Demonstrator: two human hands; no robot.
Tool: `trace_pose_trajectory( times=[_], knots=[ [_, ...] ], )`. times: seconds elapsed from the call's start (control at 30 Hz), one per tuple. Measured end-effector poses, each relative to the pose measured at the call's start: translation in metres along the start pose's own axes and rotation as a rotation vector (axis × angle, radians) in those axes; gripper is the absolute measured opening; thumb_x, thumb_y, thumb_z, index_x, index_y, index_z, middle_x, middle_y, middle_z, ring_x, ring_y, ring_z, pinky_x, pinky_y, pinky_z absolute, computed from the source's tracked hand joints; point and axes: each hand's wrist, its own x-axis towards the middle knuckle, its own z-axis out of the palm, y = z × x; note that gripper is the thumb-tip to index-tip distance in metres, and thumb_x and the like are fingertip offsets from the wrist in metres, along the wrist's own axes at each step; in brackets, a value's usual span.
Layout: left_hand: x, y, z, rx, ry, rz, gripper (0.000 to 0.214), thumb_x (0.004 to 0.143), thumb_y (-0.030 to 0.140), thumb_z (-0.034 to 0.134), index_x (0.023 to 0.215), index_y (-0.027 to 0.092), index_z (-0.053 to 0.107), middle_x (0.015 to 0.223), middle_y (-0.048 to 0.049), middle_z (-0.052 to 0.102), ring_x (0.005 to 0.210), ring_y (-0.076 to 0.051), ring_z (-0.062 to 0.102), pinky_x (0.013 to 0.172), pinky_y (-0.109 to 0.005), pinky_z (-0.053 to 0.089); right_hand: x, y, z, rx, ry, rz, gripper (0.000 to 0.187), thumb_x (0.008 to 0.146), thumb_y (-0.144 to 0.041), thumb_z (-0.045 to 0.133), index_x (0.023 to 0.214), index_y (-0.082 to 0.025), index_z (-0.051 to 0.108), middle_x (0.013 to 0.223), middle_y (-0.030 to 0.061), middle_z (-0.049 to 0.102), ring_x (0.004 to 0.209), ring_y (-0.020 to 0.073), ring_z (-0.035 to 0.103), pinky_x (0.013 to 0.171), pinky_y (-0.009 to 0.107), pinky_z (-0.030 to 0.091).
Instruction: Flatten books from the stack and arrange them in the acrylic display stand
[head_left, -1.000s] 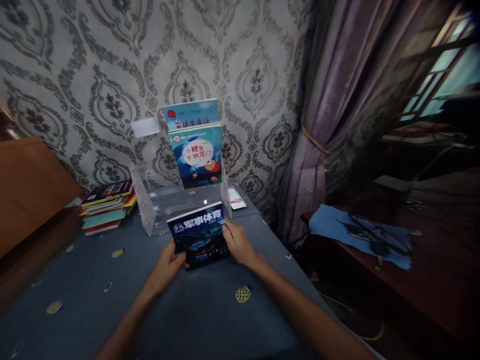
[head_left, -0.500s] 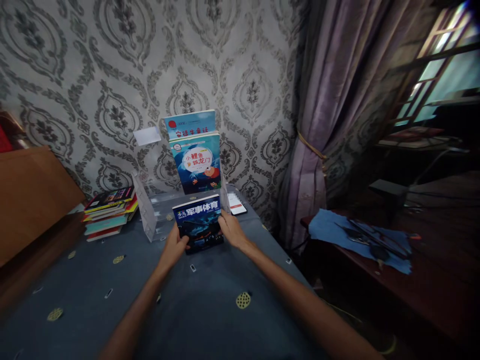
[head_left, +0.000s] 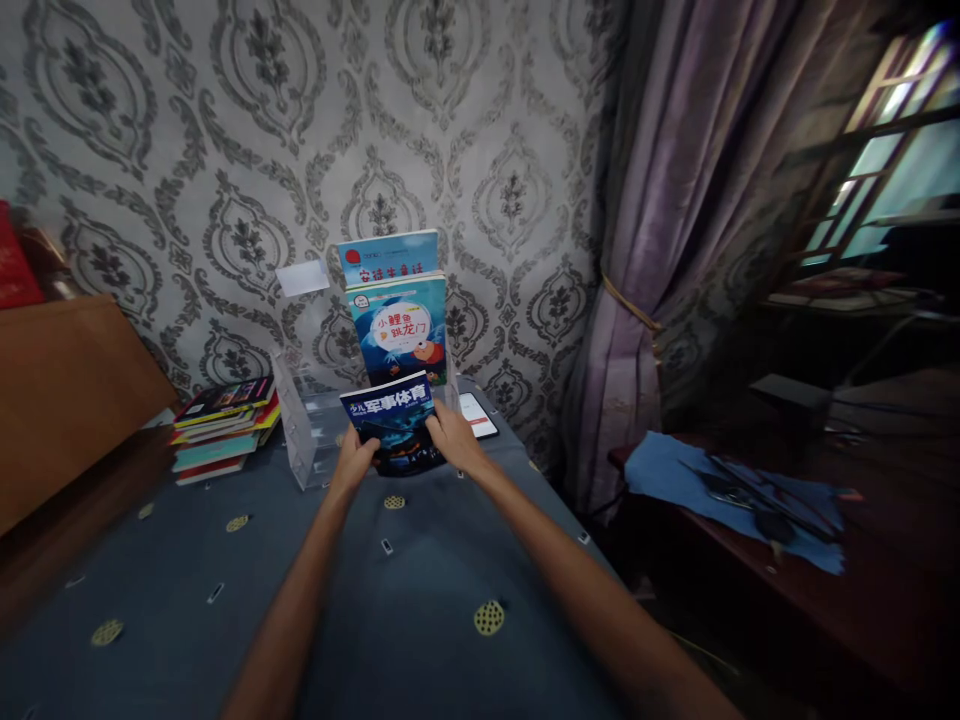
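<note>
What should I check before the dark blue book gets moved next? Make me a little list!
1. Both hands on the dark blue book: left hand at its lower left corner, right hand at its right edge. Ok.
2. Grip firm enough: cannot tell, the cover hides some fingers.
3. Front row of the clear stand free: cannot tell, the held book hides most of it.
4. Fish book and the one behind it standing upright in the stand. Ok.
5. Phone apart from the right hand: close, but not touching. Ok.
6. Book stack well to the left, out of the way. Ok.
</note>
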Motion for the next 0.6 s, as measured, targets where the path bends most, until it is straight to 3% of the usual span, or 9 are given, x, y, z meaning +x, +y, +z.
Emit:
trace_pose_trajectory(
  times=[0.1, 0.2, 0.33, 0.5, 0.6],
  knots=[
    [-0.001, 0.001, -0.001, 0.015, -0.032, -0.035, 0.047, 0.056, 0.023, 0.056, 0.102, 0.020, 0.056, 0.089, -0.0025, 0.064, 0.076, -0.019, 0.061, 0.048, -0.020, 0.046, 0.003, 0.001, -0.005, 0.016, -0.068, -0.002, 0.026, 0.090, -0.022, 0.032, 0.096, -0.019, 0.057, 0.083, 0.0087, 0.067, 0.074, 0.0250, 0.063, 0.068, 0.032, 0.041],
    [0.000, 0.009, -0.002, 0.026, -0.023, 0.019, 0.046, 0.058, 0.023, 0.056, 0.104, 0.019, 0.057, 0.089, -0.0022, 0.064, 0.077, -0.018, 0.060, 0.048, -0.020, 0.046, 0.007, -0.001, -0.013, 0.050, -0.034, -0.039, 0.025, 0.090, -0.022, 0.032, 0.097, -0.019, 0.056, 0.079, 0.0072, 0.067, 0.071, 0.0242, 0.062, 0.067, 0.032, 0.041],
    [0.008, 0.025, -0.001, 0.040, -0.005, 0.220, 0.045, 0.063, 0.021, 0.055, 0.107, 0.020, 0.057, 0.093, -0.0035, 0.065, 0.081, -0.020, 0.063, 0.055, -0.025, 0.052, 0.014, -0.006, -0.028, 0.108, 0.077, -0.138, 0.025, 0.091, -0.026, 0.032, 0.100, -0.019, 0.054, 0.079, 0.0061, 0.065, 0.069, 0.0235, 0.060, 0.067, 0.032, 0.042],
    [0.020, 0.045, 0.006, 0.090, 0.007, 0.528, 0.049, 0.071, 0.017, 0.057, 0.120, 0.020, 0.055, 0.107, -0.0055, 0.067, 0.105, -0.024, 0.063, 0.086, -0.038, 0.058, 0.019, -0.010, -0.049, 0.248, 0.210, -0.273, 0.026, 0.093, -0.029, 0.032, 0.104, -0.020, 0.054, 0.079, 0.0046, 0.062, 0.072, 0.0234, 0.059, 0.070, 0.035, 0.047],
    [0.030, 0.056, 0.012, 0.116, -0.024, 0.647, 0.051, 0.077, 0.016, 0.059, 0.128, 0.020, 0.052, 0.111, -0.0065, 0.066, 0.108, -0.024, 0.063, 0.093, -0.042, 0.056, 0.022, -0.008, -0.058, 0.324, 0.315, -0.344, 0.028, 0.096, -0.030, 0.033, 0.111, -0.021, 0.054, 0.091, 0.0058, 0.065, 0.081, 0.0235, 0.060, 0.078, 0.040, 0.050]
  ],
)
